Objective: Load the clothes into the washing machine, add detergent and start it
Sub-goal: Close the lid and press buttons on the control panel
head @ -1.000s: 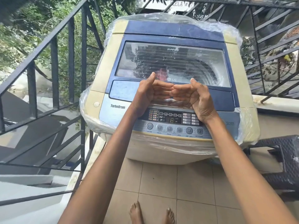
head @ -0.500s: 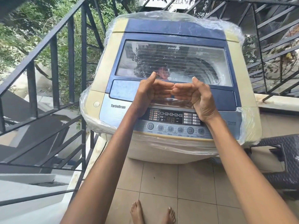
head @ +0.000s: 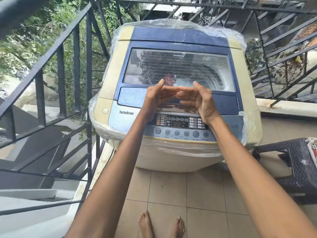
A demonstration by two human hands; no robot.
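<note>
A cream and blue top-loading washing machine (head: 109,79), wrapped in clear plastic, stands in front of me with its glass lid (head: 197,66) down. My left hand (head: 157,100) and my right hand (head: 199,100) hover over the lid's front edge, above the control panel (head: 178,125). Their palms face each other, thumbs up, fingertips nearly touching. Neither hand holds anything. Through the glass I make out something reddish in the drum, unclear what.
Black metal railings (head: 75,66) run along the left and behind the machine, with stairs below on the left. A dark woven stool (head: 298,165) stands at the right on the tiled floor, with a basket edge (head: 313,150) on it. My bare feet (head: 161,224) are below.
My hands have stayed together over the lid's front edge, almost still. The view has shifted slightly.
</note>
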